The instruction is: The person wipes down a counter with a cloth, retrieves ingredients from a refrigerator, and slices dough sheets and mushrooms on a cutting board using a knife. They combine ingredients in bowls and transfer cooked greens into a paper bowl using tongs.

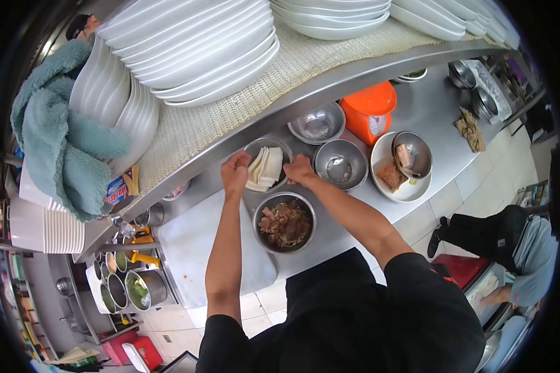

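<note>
A metal bowl (285, 154) with pale flat slices (266, 168) in it stands under the shelf edge. My left hand (235, 170) is at its left rim, fingers curled; what they hold, if anything, is too small to tell. On the right rim, my right hand (300, 169) has its fingers closed on the bowl. Nearer to me, a second metal bowl (312, 214) contains brown meat pieces (285, 221) over noodles or shreds. Left of that bowl lies a white cutting board (199, 255).
Two empty metal bowls (340, 165), an orange scale (368, 109) and a white plate (379, 155) with meat are on the right. Stacked white dishes (193, 50) and a green towel (68, 137) occupy the shelf above. A co-worker (529, 248) is at the far right.
</note>
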Motion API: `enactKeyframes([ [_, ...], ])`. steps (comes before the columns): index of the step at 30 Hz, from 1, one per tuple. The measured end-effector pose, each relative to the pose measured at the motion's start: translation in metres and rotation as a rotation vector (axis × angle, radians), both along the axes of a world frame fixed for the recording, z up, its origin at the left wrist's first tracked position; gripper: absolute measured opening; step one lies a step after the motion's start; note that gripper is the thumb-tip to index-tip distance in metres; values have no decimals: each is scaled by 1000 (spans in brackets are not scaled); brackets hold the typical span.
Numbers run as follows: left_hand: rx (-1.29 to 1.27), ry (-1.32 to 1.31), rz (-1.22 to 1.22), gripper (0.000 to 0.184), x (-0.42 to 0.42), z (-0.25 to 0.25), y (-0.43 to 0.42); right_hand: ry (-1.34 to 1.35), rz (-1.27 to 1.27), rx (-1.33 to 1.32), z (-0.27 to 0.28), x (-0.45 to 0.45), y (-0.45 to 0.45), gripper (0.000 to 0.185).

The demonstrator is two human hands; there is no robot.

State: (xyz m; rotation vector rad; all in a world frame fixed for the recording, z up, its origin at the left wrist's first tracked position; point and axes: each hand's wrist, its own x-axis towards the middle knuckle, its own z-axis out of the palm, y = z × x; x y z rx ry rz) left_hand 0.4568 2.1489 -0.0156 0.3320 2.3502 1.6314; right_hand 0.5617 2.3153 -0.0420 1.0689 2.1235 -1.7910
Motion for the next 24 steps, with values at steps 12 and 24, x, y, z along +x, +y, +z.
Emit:
enactKeyframes([
  [12, 151, -79, 205, 33, 110, 75, -96, 172, -464, -24, 125, 180, 152, 20],
  [24, -19, -166, 726, 34, 266, 13, -113, 156, -833, 255, 57, 323, 501, 22],
])
